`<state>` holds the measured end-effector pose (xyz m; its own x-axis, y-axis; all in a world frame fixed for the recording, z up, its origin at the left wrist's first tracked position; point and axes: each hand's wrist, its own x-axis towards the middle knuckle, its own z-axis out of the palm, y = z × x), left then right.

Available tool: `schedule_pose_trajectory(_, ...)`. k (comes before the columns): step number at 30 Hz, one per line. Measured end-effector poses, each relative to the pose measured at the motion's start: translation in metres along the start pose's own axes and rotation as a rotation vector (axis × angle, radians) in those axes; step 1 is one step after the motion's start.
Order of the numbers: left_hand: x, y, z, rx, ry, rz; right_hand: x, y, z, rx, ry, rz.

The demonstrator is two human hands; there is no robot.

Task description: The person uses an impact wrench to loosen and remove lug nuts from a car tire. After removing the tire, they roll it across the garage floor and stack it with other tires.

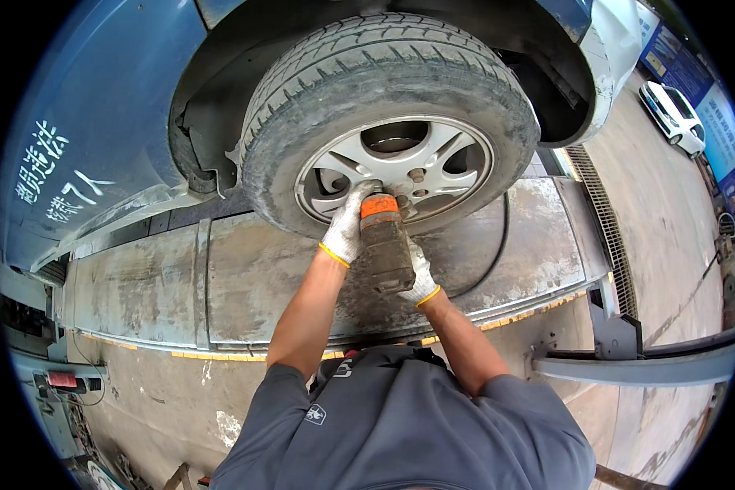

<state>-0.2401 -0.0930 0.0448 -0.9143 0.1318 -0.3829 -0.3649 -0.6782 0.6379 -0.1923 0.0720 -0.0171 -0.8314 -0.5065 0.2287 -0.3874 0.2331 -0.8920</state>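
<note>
My left hand (348, 226), gloved, is closed around the wrench (386, 251) at its orange front, up against the wheel (412, 153) under the blue car (118, 90). My right hand (421, 279) is at the wrench's rear; its fingers are hidden, so I can't tell their grip.

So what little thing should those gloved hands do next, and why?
Maybe line the power tool up straight with the wheel. Its orange nose points near the wheel's middle, the left hand is by that nose, and the right hand is farther back, so both could steady it. Whether its tip sits on a nut is hidden.
</note>
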Motion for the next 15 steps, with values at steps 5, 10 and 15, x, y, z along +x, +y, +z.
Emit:
schedule_pose_trajectory(5,-0.013,0.0,0.009,0.228,0.081,0.115,-0.006,0.028,0.011,0.241,0.018,0.093)
schedule_pose_trajectory(10,-0.008,0.001,0.008,0.029,-0.051,0.0,-0.006,0.005,0.003,0.054,0.04,-0.008)
schedule_pose_trajectory(15,-0.013,-0.012,-0.005,0.175,-0.023,0.072,-0.021,0.008,-0.006,-0.376,-0.045,-0.151)
